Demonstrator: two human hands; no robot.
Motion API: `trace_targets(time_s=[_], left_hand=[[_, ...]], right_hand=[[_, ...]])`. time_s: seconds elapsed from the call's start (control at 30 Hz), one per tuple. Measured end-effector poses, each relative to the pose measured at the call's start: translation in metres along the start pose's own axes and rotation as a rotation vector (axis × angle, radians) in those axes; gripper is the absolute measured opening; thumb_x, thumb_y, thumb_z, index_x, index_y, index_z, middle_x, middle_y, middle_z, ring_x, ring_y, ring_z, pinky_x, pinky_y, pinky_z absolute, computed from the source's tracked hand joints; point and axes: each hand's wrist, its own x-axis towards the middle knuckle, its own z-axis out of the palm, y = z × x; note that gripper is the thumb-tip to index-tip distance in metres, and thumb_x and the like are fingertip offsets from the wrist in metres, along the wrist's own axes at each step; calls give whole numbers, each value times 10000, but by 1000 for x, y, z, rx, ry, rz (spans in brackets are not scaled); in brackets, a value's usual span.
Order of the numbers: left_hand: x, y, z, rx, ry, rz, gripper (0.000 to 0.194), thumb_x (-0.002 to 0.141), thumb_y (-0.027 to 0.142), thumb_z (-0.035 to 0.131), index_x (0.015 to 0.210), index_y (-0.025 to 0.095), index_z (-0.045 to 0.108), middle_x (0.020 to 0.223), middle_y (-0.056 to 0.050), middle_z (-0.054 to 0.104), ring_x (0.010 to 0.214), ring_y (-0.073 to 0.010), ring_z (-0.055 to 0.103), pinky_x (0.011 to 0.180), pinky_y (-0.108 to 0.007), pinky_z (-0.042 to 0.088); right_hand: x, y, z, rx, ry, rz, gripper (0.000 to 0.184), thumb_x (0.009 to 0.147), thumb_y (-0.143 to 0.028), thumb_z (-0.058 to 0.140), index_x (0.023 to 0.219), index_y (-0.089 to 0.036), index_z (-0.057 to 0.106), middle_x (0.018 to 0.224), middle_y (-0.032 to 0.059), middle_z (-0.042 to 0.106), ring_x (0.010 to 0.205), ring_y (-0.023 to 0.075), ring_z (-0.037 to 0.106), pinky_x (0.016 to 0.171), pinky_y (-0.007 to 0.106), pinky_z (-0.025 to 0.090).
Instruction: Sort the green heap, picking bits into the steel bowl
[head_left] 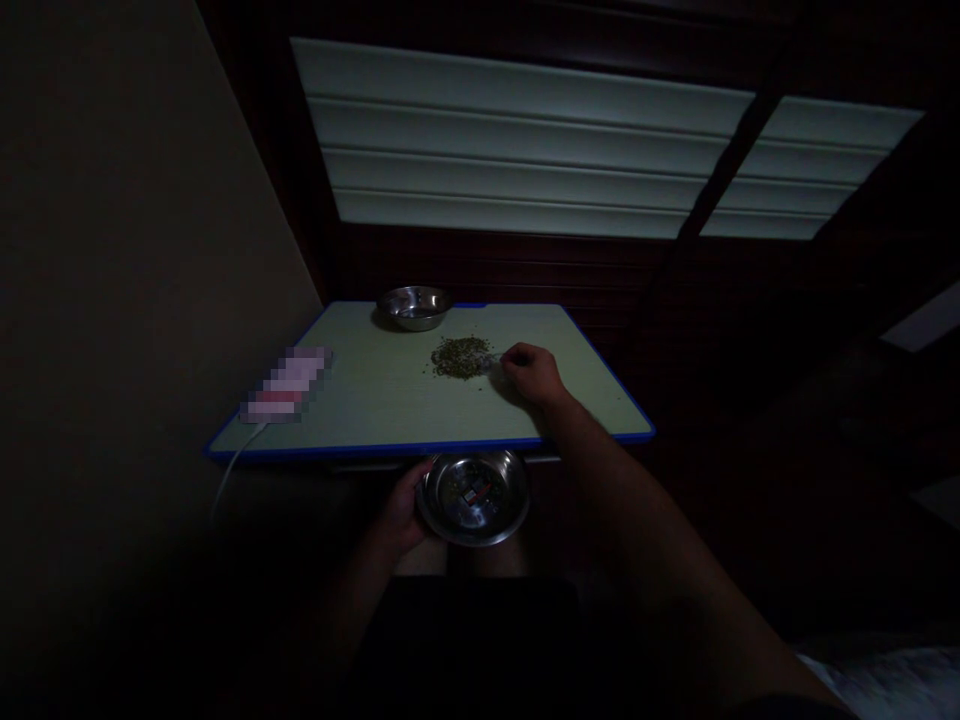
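Note:
A loose pile of small greenish beans point(456, 358) lies spread on the pale tabletop point(375, 400). At the pile's right side, my right hand point(531, 372) is closed around the handle of a small spoon point(489, 362), whose bowl touches the beans. My left hand point(405, 512) grips the left rim of a shiny metal bowl point(514, 500), just below the table's front edge and above my lap. A few greenish beans and a label show inside this bowl, though dim light blurs the detail.
Near the back left of the table stands a second metal bowl point(416, 310). A blurred-out pinkish device point(289, 385) with a white cable point(238, 465) lies at the left edge. Behind the table rises a dark wooden panel with pale slats point(510, 150); a wall point(150, 250) is to the left.

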Motion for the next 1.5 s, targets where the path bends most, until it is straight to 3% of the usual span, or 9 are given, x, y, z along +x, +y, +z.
trace_targets(time_s=[0.47, 1.5], left_hand=[[-3, 1, 1, 8, -33, -7, 169, 852, 226, 573, 812, 134, 710, 709, -59, 754, 696, -209, 708, 780, -352, 543], [-4, 2, 3, -4, -25, 2, 188, 860, 217, 561, 777, 137, 710, 688, -50, 752, 645, -189, 700, 723, -326, 555]], right_hand=[[-1, -2, 0, -2, -11, 15, 105, 651, -233, 563, 686, -182, 647, 665, -5, 649, 655, 140, 556, 687, 274, 437], [0, -1, 1, 32, -35, -14, 102, 681, -196, 586, 723, -174, 677, 720, 13, 686, 711, 149, 608, 728, 278, 464]])
